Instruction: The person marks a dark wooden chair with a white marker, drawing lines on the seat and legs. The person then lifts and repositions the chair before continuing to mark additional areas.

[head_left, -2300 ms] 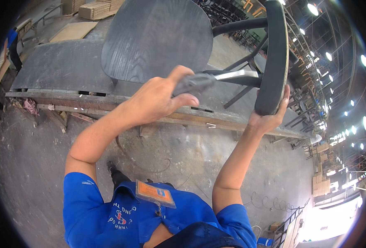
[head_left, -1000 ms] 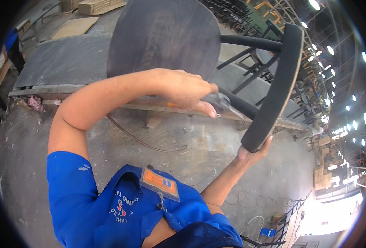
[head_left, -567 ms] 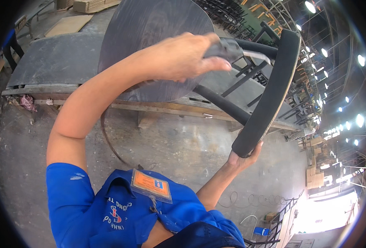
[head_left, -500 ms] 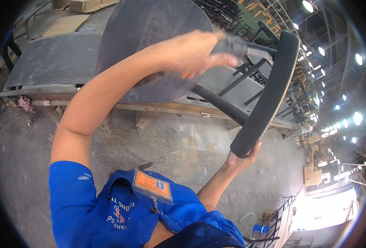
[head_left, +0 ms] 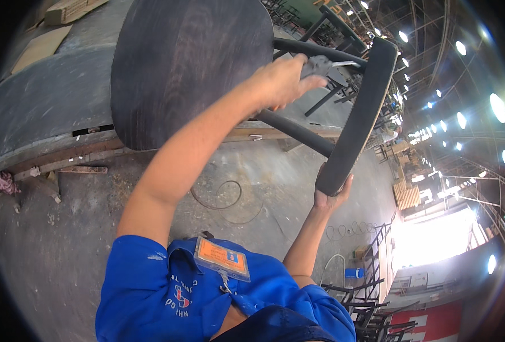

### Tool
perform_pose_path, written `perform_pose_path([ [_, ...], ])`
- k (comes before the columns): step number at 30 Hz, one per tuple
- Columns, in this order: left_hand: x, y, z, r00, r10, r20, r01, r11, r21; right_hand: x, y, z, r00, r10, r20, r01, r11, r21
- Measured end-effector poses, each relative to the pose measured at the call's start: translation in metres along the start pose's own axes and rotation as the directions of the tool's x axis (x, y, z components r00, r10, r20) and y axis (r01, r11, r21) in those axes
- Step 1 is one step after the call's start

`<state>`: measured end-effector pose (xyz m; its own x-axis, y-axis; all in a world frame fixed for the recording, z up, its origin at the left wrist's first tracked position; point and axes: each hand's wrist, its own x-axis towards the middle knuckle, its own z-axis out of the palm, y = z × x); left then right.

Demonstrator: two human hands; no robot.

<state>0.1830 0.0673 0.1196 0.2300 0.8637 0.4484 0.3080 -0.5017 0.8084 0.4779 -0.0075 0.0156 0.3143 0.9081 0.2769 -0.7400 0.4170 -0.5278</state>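
Observation:
A dark wooden chair lies tilted across the bench, its broad rounded seat facing up. Two round posts join the seat side to a curved black backrest at the right. My left hand is closed around a grey hand tool with a thin, pale, nozzle-like tip; blur hides its exact kind. The tip points at the upper post near the backrest. Under the backrest's near end, my right hand grips and supports it, with part of its fingers hidden behind.
A long grey workbench runs beneath the chair. A thin hose curls on the floor. Pale boards lie at the far left. More dark chair frames stand at the lower right, near a blue container.
The view has shifted, so the chair sits further left and higher. My left hand with the grey tool has moved slightly relative to the upper post. My right hand keeps its hold on the backrest.

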Motion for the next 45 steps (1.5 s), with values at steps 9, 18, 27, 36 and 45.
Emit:
perform_pose_path([
  [9,-0.103,-0.040,0.099,0.937,0.089,0.337,-0.128,0.987,0.097,0.059,-0.031,-0.016,0.999,0.040,0.026,-0.037,0.992,-0.121],
  [18,-0.098,-0.027,0.073,0.935,0.025,0.354,-0.047,0.997,0.054,0.094,-0.054,0.019,0.993,0.107,0.039,-0.091,0.949,-0.302],
  [27,-0.103,-0.034,0.084,0.919,-0.007,0.395,-0.077,0.977,0.197,0.089,-0.053,0.015,0.998,0.060,0.028,-0.050,0.958,-0.282],
  [36,-0.112,-0.043,0.026,0.914,-0.407,0.001,0.363,0.816,0.449,0.065,-0.032,0.013,0.996,-0.010,-0.093,-0.008,0.982,-0.189],
  [45,-0.121,-0.032,-0.078,0.829,-0.444,-0.339,0.539,0.473,0.697,0.029,-0.008,-0.004,1.000,0.020,-0.007,-0.021,0.998,-0.060],
])
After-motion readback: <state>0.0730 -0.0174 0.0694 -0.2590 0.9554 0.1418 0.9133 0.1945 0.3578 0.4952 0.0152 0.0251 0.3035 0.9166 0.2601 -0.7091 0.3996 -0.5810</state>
